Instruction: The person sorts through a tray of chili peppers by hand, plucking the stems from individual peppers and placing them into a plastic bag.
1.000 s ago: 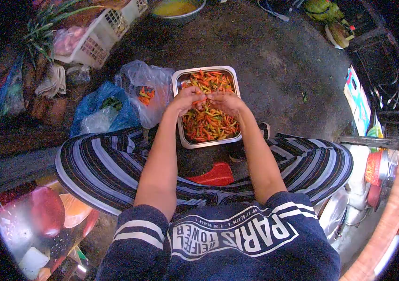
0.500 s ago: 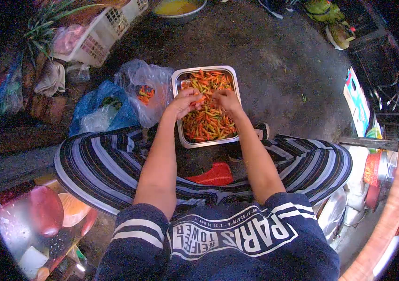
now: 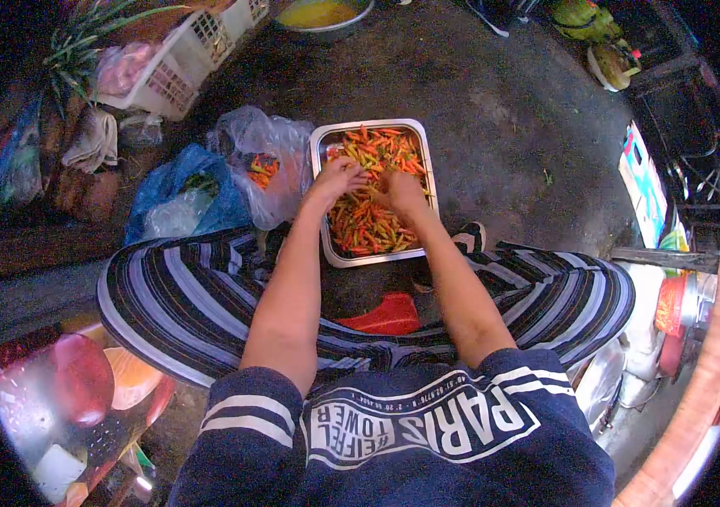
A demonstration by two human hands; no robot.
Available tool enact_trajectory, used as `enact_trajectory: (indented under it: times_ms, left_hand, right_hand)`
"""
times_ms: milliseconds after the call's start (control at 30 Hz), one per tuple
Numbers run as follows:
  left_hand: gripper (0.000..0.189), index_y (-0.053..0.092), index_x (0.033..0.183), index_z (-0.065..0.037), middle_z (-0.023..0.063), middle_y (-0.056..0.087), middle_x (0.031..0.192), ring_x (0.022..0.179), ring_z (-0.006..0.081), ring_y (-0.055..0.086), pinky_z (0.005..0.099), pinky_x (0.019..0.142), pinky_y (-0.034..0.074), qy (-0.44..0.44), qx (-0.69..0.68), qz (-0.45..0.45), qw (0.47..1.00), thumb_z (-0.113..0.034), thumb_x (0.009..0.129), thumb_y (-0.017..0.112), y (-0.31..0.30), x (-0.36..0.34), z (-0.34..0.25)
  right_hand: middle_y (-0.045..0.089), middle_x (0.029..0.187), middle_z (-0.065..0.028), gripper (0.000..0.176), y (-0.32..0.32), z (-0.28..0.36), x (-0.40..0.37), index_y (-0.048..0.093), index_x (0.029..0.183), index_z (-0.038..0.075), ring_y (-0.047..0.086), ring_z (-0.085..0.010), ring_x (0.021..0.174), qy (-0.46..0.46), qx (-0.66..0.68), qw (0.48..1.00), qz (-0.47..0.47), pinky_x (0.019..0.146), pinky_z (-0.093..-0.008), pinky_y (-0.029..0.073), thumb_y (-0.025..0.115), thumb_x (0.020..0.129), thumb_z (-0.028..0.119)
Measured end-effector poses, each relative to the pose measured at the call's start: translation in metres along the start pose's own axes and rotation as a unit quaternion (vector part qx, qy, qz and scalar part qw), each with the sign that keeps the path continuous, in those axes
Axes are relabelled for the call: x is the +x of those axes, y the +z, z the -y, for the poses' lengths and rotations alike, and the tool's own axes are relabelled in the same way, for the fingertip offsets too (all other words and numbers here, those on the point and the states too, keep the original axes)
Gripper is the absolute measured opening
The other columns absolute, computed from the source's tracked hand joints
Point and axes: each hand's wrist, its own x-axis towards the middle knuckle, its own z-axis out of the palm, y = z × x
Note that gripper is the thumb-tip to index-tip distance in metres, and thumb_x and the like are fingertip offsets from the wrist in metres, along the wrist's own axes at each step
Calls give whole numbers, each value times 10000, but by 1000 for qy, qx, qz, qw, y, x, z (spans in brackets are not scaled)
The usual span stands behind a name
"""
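Left hand (image 3: 339, 176) and right hand (image 3: 403, 188) dig into the tray's (image 3: 374, 258) chillies (image 3: 381, 145), perhaps pinching some; unclear.

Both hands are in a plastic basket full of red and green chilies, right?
Not quite. The chilies fill a rectangular metal tray, not a plastic basket. The head view shows the left hand and the right hand both in that tray among the chilies. The white plastic basket stands apart, further off on the left.

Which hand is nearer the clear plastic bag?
Left. The left hand is over the left side of the rectangular steel tray, next to the clear plastic bag; right hand is mid-tray, farther.
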Motion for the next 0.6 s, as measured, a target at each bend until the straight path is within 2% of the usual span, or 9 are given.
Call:
enact_trajectory:
  times_ms: [33, 67, 100, 133, 200, 267, 333, 400, 600]
  left_hand:
    - [111, 537, 858, -34, 78, 576, 742, 658, 161, 569, 271, 593, 475, 0, 0, 0, 1000, -143, 840, 530, -3, 7, 4]
    - [127, 556, 852, -40, 59, 578, 749, 679, 144, 550, 270, 633, 459, 32, 132, -2, 991, -164, 849, 529, -5, 13, 7]
    - [148, 575, 846, -46, 40, 581, 755, 700, 126, 531, 268, 672, 443, 63, 262, -4, 963, -185, 857, 528, -5, 15, 6]
    - [148, 575, 846, -46, 40, 581, 755, 700, 126, 531, 268, 672, 443, 64, 262, -5, 963, -185, 857, 528, -5, 15, 6]
    - [138, 575, 850, -45, 28, 582, 765, 740, 124, 519, 267, 673, 425, 139, 433, -16, 890, -177, 847, 538, -3, 13, 5]
    - [132, 575, 842, -46, 25, 582, 767, 736, 128, 515, 271, 673, 423, 96, 354, -11, 930, -175, 841, 546, 3, 0, -8]
    - [127, 576, 835, -48, 21, 581, 769, 732, 133, 511, 276, 672, 421, 55, 273, -8, 960, -173, 834, 554, 3, -3, -14]
    - [108, 537, 873, -13, 66, 555, 726, 650, 135, 552, 260, 547, 459, -9, 178, 40, 983, -115, 855, 506, 0, -6, -20]
    - [123, 536, 837, -64, 24, 549, 721, 641, 101, 513, 233, 591, 417, -29, 58, 103, 993, -163, 804, 601, -3, -12, -28]
  right_hand:
    - [616, 766, -134, 289, -4, 4, 4, 630, 881, 62, 596, -297, 756, 31, 23, 999, 18, 697, -380, 470, 697, 666, 242]
    - [616, 766, -134, 289, -9, 5, 3, 630, 881, 62, 596, -297, 756, 30, 23, 999, 18, 697, -380, 470, 697, 666, 242]
    - [621, 761, -128, 272, -12, 5, 2, 629, 882, 53, 600, -265, 719, -7, 81, 997, -5, 675, -359, 473, 686, 688, 236]
    - [626, 756, -122, 257, -15, 5, 2, 629, 883, 44, 605, -233, 682, -45, 139, 989, -29, 652, -338, 476, 675, 711, 230]
    - [630, 762, -108, 222, -19, 6, 6, 626, 880, 27, 597, -189, 671, -40, 187, 982, -2, 632, -309, 475, 652, 742, 199]
    - [635, 769, -94, 189, -15, 2, 11, 623, 878, 10, 589, -145, 660, -34, 235, 971, 26, 611, -280, 473, 629, 773, 168]
    - [627, 762, -57, 145, -9, 0, 14, 615, 878, -12, 565, -88, 659, -13, 423, 904, 70, 590, -236, 467, 586, 812, 114]
    - [623, 764, -47, 145, -15, 1, 12, 611, 883, -11, 565, -88, 659, -7, 422, 904, 60, 588, -225, 465, 579, 821, 115]
    - [619, 769, -25, 150, -47, 15, 0, 615, 879, 10, 569, -98, 679, 17, 466, 884, 39, 624, -235, 463, 583, 820, 144]
